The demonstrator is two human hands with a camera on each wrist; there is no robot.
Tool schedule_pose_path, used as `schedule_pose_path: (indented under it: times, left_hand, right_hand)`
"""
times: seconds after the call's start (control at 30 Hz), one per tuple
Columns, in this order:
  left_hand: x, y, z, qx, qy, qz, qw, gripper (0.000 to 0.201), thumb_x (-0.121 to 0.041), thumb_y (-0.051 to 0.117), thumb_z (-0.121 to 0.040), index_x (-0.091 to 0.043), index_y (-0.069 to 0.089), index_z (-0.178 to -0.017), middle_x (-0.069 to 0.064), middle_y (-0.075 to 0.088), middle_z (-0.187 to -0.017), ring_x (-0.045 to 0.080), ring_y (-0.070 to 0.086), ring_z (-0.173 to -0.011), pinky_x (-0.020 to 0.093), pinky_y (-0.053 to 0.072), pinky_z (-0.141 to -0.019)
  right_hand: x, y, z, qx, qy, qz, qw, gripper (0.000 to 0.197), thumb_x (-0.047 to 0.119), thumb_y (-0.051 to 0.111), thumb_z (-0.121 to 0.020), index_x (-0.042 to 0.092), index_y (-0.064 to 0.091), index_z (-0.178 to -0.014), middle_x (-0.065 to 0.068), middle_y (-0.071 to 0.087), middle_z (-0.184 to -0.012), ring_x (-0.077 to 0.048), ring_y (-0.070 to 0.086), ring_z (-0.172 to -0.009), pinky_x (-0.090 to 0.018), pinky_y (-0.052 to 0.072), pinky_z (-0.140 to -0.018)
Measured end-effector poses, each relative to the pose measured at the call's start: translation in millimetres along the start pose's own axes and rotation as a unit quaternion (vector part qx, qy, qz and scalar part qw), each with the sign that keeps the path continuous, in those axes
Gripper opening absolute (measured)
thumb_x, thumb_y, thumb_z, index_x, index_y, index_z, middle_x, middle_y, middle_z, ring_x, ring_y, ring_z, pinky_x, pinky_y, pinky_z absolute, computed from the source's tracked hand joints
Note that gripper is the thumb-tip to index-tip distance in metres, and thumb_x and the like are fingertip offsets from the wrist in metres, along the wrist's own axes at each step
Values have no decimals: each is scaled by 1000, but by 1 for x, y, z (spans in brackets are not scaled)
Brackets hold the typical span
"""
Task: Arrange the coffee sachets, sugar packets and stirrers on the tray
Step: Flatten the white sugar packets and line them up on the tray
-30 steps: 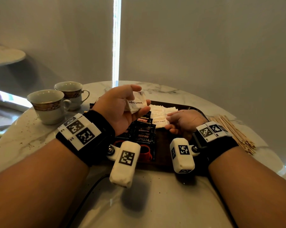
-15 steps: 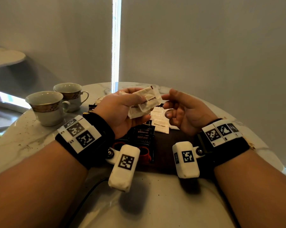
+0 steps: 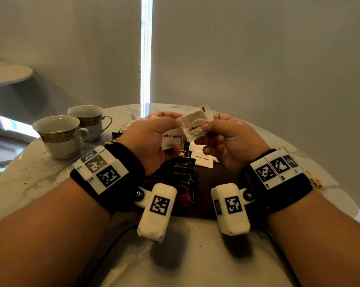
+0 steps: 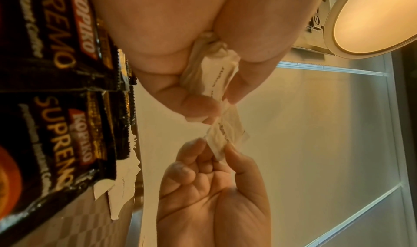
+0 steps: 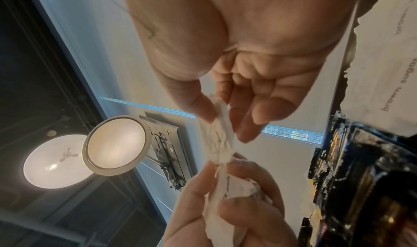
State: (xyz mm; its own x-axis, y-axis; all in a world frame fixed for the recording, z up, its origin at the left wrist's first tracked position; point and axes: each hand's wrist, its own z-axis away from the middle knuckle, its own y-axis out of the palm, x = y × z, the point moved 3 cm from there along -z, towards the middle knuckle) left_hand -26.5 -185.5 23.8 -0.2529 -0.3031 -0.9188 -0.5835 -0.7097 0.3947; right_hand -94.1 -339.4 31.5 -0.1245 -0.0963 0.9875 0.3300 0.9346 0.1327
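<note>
Head view: both hands (image 3: 195, 139) on perhaps two sugar packets (image 3: 195, 126)

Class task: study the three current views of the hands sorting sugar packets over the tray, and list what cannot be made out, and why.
- Head view: the stirrers are mostly hidden behind the right hand and its wristband.
- Head view: much of the tray is covered by wrists and cameras.
- All views: how many sugar packets the left hand holds is hidden inside its grip.
- Left wrist view: the pinched packet's print is blurred.
</note>
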Motion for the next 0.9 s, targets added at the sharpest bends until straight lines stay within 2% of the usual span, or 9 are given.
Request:
schedule_pose_path:
  times: [0.17,0.23,0.3,0.4,0.53,0.6,0.67,0.77,0.9]
  left_hand:
    - [0,-2,-3,-14,2,12,1000,15,-6,52,-98,-12,65,-104,13,63,-93,18,62,-64,23,47,-49]
    - [1,-4,-5,-13,-9,22,1000,14,-10,56,-96,-12,64,-108,11,62,-95,17,62,-64,22,46,-48]
    - [2,-5,-6,1,-21,30,999,27,-17,66,-89,-11,61,-115,10,61,-96,17,61,-63,21,44,-46]
    - [4,-3,-6,37,-30,3,999,55,-29,76,-76,-7,60,-125,10,60,-96,15,59,-65,19,43,-45]
    - [6,0,-4,66,-20,-29,997,48,-26,78,-77,-9,62,-119,14,68,-97,19,63,-69,20,45,-46]
    - [5,0,-4,46,-12,-29,998,28,-19,72,-83,-12,62,-108,13,71,-91,19,66,-65,21,47,-45]
    - [2,0,-4,28,4,-8,1000,7,-10,65,-93,-13,60,-97,12,70,-86,19,66,-61,22,49,-45]
    - [0,-3,-6,7,21,11,1000,12,-2,59,-95,-13,57,-100,14,68,-92,22,66,-67,26,54,-50]
    - [1,-3,-6,14,24,11,1000,9,-10,64,-94,-14,61,-101,14,68,-95,22,65,-67,27,52,-49]
  right_hand:
    - [0,-2,-2,-22,-12,-25,999,9,0,51,-94,7,55,-94,-7,71,-73,-18,67,-61,-24,45,-47]
    - [1,-3,-2,-28,-21,-39,999,9,0,52,-94,7,57,-91,-8,69,-74,-19,66,-62,-23,47,-47]
    - [2,-1,-1,-22,-28,-55,998,11,0,52,-94,1,62,-100,-11,69,-79,-20,67,-64,-25,52,-48]
    - [2,4,1,-15,-29,-51,998,33,3,61,-87,-8,61,-118,-18,71,-94,-30,67,-83,-39,54,-69]
    - [0,9,4,18,-27,-36,999,51,9,67,-72,-5,61,-121,-24,68,-105,-40,64,-95,-45,53,-80]
    - [-1,9,4,24,-29,-21,999,46,11,69,-71,0,64,-116,-21,70,-102,-37,66,-91,-42,55,-74]
    - [-1,8,3,16,-30,-11,999,41,13,71,-72,1,65,-111,-17,71,-94,-31,67,-79,-32,50,-60]
    - [-2,5,2,-17,-35,-18,999,22,8,68,-82,-1,64,-102,-15,72,-83,-23,65,-66,-24,46,-47]
    - [-3,3,1,-29,-36,-22,999,3,2,63,-91,1,64,-94,-12,73,-77,-19,66,-61,-23,46,-45]
